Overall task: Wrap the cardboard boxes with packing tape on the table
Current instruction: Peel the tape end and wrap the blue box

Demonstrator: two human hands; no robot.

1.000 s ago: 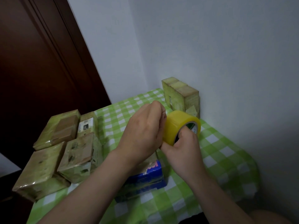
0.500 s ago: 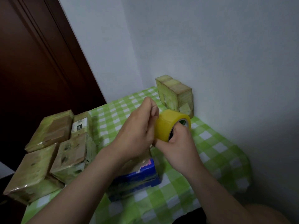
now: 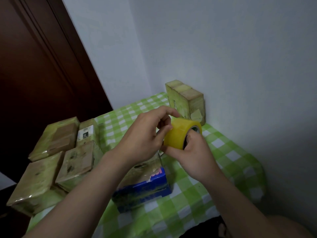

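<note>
While both arms reach over the bench (image 3: 228, 152), which is covered with a green-and-white checked cloth, the yellow roll of packing tape (image 3: 178, 134) is held in the air between the two hands, above the far end of a blue printed cardboard box (image 3: 145, 188). The right hand (image 3: 197, 157) grips the roll from the near side, its fingers hooked into the core and its thumb pressed under the outer face. The left hand (image 3: 144, 134) has its fingers curled, with thumb and fingertips pinching at the roll's outer surface near the top; whether a loose tape end is caught there cannot be told. The blue box lies flat on the bench under the forearms, its top partly covered in glossy tape. To the left, four tape-wrapped cardboard boxes (image 3: 78, 162) lie close together in two rows at the bench edge, one of them bearing a white label (image 3: 85, 133). Another taped cardboard box (image 3: 187, 100) stands on edge at the far side, against the pale wall (image 3: 223, 57). A dark brown wooden door (image 3: 34, 66) fills the left background.
</note>
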